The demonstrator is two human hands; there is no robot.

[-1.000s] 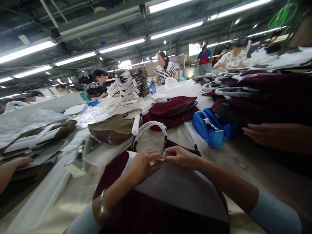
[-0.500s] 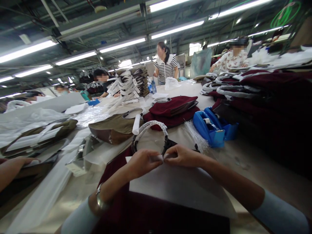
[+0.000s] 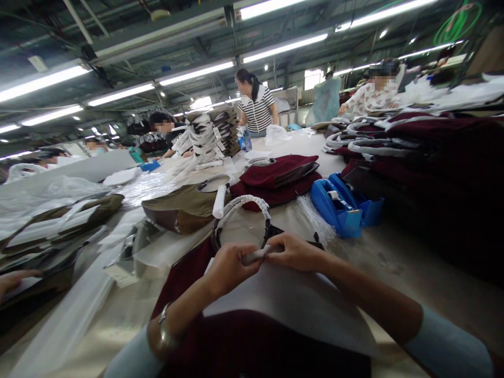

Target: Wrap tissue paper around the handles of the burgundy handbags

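Note:
Both hands pinch the top edge of a white sheet point(image 3: 275, 294), which looks like thin paper or foam, over a dark red bag point(image 3: 244, 336). My left hand point(image 3: 230, 268) and my right hand point(image 3: 295, 252) are close together, with a rolled part of the sheet between their fingers. Just beyond them stands the bag's ring handle point(image 3: 244, 202), its upper part wrapped in white and its lower ends dark. The sheet hangs toward me across the bag's front, hiding much of it. A silver bracelet point(image 3: 165, 325) is on my left wrist.
Blue tape dispensers point(image 3: 336, 210) stand to the right beside a bundle of clear plastic strings point(image 3: 315, 210). A grey dispenser point(image 3: 129, 257) sits left. Ahead lie an olive bag point(image 3: 181, 207) and red bags point(image 3: 279, 170); bags pile high at right. A co-worker's hand point(image 3: 18, 281) shows at far left.
The sheet's top edge has been rolled into a thicker fold between my fingers, and its lower edge has risen. The co-worker's hand at left drew back; the person in stripes leaned left.

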